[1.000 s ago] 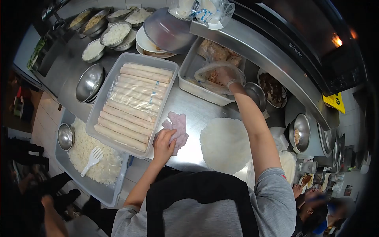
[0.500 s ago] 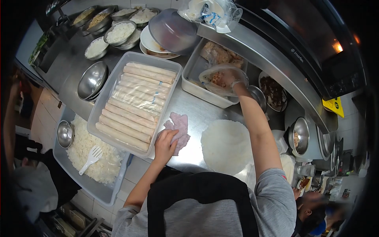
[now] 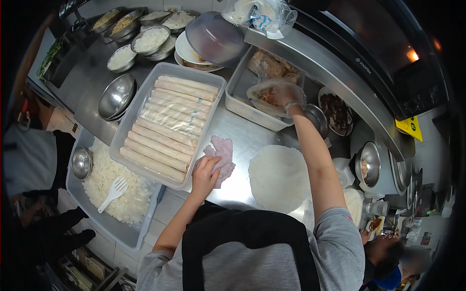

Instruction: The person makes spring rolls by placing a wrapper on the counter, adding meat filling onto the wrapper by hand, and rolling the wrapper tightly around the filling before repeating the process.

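Note:
My left hand point(image 3: 205, 172) rests on a crumpled pinkish cloth point(image 3: 223, 154) on the steel counter, its fingers bent over the cloth's near edge. Inside an open plastic bag point(image 3: 256, 93) of reddish-brown chopped filling is my right hand point(image 3: 286, 94); motion blur and the bag hide its fingers. That bag sits in a white plastic tub point(image 3: 253, 114), beside another bag of pale brown food point(image 3: 274, 69). Between my arms lies a stack of thin round wrappers point(image 3: 277, 177). Left of the cloth, a clear plastic container point(image 3: 114, 153) holds several long rolls point(image 3: 153, 163) with plastic film among them.
Lower left, a large bin point(image 3: 156, 203) holds cooked rice point(image 3: 116, 179), a white slotted spoon point(image 3: 113, 193) and a metal bowl point(image 3: 81, 162). Rice bowls point(image 3: 151, 40) line the back. A microwave point(image 3: 374, 53) overhangs at right. Other people stand at left point(image 3: 31, 155) and lower right point(image 3: 386, 252).
My right hand moves slightly within the bag. My left hand stays on the cloth. The person at the left has shifted position, and the view has moved a little.

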`<state>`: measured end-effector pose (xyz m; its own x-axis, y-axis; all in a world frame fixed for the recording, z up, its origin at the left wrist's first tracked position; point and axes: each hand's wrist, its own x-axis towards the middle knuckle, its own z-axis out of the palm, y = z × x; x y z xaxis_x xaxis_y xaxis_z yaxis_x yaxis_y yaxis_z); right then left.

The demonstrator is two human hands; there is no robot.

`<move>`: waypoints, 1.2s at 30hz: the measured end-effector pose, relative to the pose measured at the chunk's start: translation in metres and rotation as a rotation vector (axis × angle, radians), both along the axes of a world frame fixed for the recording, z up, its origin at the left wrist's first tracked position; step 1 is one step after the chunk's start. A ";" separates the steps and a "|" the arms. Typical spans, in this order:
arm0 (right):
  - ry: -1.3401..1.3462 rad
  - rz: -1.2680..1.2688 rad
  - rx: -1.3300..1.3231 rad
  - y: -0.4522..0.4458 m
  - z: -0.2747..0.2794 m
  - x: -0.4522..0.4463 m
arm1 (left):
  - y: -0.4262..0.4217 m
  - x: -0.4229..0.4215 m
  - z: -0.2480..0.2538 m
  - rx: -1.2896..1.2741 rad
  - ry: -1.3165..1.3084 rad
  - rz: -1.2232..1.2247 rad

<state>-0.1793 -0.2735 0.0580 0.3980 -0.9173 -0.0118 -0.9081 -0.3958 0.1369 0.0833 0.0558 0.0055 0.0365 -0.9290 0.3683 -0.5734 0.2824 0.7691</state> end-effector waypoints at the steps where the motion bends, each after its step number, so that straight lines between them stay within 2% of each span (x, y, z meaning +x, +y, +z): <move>1: 0.138 0.104 -0.004 0.007 0.010 -0.001 | 0.000 0.000 -0.001 -0.004 -0.001 -0.006; 2: 0.137 0.094 -0.008 0.016 0.021 -0.006 | 0.000 0.000 -0.002 0.005 -0.005 -0.001; 4: -1.270 -0.272 0.575 0.052 0.048 -0.015 | 0.000 -0.001 -0.002 0.009 -0.012 -0.010; 5: -1.280 -0.282 0.563 0.069 0.051 -0.018 | 0.001 -0.001 -0.002 0.015 -0.003 -0.002; 7: -2.116 -0.173 1.059 0.100 0.055 -0.025 | 0.000 -0.001 -0.001 0.010 -0.001 -0.016; 10: -2.100 -0.242 1.127 0.159 0.086 -0.058 | 0.001 -0.003 -0.003 -0.011 -0.010 0.013; 11: -2.129 -0.259 1.076 0.184 0.097 -0.069 | 0.001 -0.004 -0.003 -0.016 -0.010 -0.035; 13: -2.106 -0.117 0.721 0.230 0.123 -0.090 | 0.000 -0.005 -0.004 -0.004 0.002 0.008; 15: -1.868 -0.195 0.340 0.266 0.144 -0.130 | 0.000 -0.006 -0.002 -0.017 -0.009 -0.010; 17: -1.677 -0.151 0.064 0.291 0.166 -0.172 | -0.002 -0.004 -0.007 -0.034 -0.039 -0.061; 19: -1.284 -0.382 -0.305 0.303 0.180 -0.211 | -0.001 -0.005 -0.007 -0.043 -0.029 -0.033; 20: -1.168 -0.461 -0.360 0.300 0.178 -0.237 | -0.002 -0.005 -0.008 -0.038 -0.039 -0.034; 21: -1.167 -0.473 -0.369 0.296 0.174 -0.251 | -0.002 -0.005 -0.008 -0.039 -0.040 -0.048; 23: -0.719 -0.641 -0.382 0.288 0.169 -0.274 | -0.001 -0.006 -0.006 -0.038 -0.052 -0.028; 24: -0.501 -0.575 -0.371 0.287 0.171 -0.279 | -0.001 -0.006 -0.007 -0.057 -0.066 -0.029; 25: -0.502 -0.578 -0.372 0.287 0.172 -0.283 | -0.001 -0.007 -0.008 -0.058 -0.068 -0.032; 27: -0.709 -0.618 0.060 0.283 0.176 -0.286 | -0.001 -0.006 -0.009 -0.050 -0.081 -0.016; 29: -0.708 -0.661 0.066 0.283 0.181 -0.286 | -0.002 -0.005 -0.012 -0.054 -0.087 -0.008; 31: -0.948 -0.669 -0.060 0.284 0.184 -0.286 | -0.003 -0.004 -0.014 -0.078 -0.112 -0.007; 33: -0.957 -0.689 -0.072 0.285 0.188 -0.291 | -0.003 -0.004 -0.015 -0.080 -0.129 -0.018; 36: -1.016 -0.579 -0.187 0.289 0.190 -0.295 | -0.003 -0.005 -0.014 -0.103 -0.135 -0.011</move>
